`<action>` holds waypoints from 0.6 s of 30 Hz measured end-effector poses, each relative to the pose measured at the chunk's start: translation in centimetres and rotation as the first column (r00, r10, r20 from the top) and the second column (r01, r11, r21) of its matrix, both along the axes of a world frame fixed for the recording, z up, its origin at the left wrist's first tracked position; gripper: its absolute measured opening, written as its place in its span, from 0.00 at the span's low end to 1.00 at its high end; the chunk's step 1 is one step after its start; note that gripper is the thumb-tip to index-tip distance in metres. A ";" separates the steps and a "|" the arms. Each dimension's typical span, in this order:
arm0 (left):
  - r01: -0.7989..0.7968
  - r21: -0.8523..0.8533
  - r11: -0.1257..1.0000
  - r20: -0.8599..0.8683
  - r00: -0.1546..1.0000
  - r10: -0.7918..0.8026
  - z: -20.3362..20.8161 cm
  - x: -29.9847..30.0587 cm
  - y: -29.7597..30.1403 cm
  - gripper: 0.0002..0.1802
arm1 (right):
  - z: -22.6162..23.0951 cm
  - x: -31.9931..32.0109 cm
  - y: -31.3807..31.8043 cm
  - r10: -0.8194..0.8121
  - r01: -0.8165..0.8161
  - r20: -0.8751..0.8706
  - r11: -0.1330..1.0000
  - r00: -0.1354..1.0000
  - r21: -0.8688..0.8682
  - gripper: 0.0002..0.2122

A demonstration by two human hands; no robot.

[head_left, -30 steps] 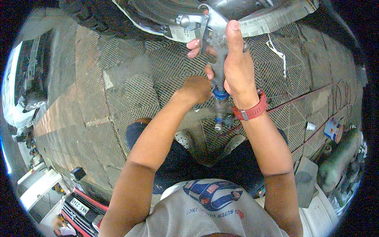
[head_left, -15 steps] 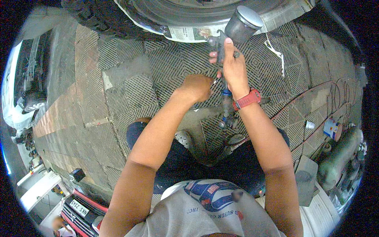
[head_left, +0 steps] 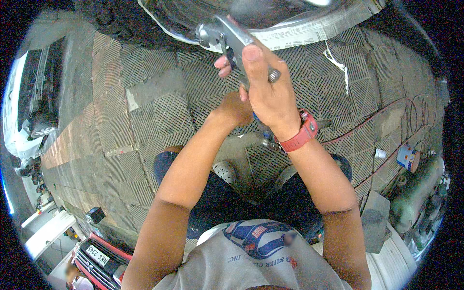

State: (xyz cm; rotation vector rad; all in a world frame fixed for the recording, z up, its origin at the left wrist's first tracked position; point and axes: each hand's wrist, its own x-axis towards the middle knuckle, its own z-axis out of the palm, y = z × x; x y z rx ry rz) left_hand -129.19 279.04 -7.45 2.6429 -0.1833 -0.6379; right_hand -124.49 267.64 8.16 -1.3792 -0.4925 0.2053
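Observation:
A grey metal spray gun (head_left: 237, 38) is gripped by its handle in my right hand (head_left: 273, 84), with the nozzle pointing left. My thumb lies over the back of the gun, and two fingertips show on its trigger side. The cup on top of the gun is blurred at the upper edge, in front of the wheel (head_left: 193, 19). My left hand (head_left: 235, 110) is closed just below and left of the handle. Its fingertips are partly behind my right hand, and what they hold cannot be made out. The hose fittings under the gun are mostly hidden by my right wrist.
Newspaper (head_left: 309, 38) lines the wheel's lower edge; a dark treaded tyre (head_left: 116, 24) is at upper left. A red hose (head_left: 372, 118) runs across the ribbed floor mats toward a paint can (head_left: 408, 158) and a green tank (head_left: 415, 203). A red car (head_left: 92, 261) stands lower left.
My right hand has raised the spray gun closer to me and swung it left, tilting its nozzle side outward. My left hand has stayed nearly in place and is now partly covered.

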 end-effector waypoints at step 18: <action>0.057 -0.073 0.996 0.177 0.983 -0.043 1.6 2.1 2.3 0.14 | 1.3 -1.4 -0.8 -0.005 0.006 0.027 0.999 1.000 -0.036 0.36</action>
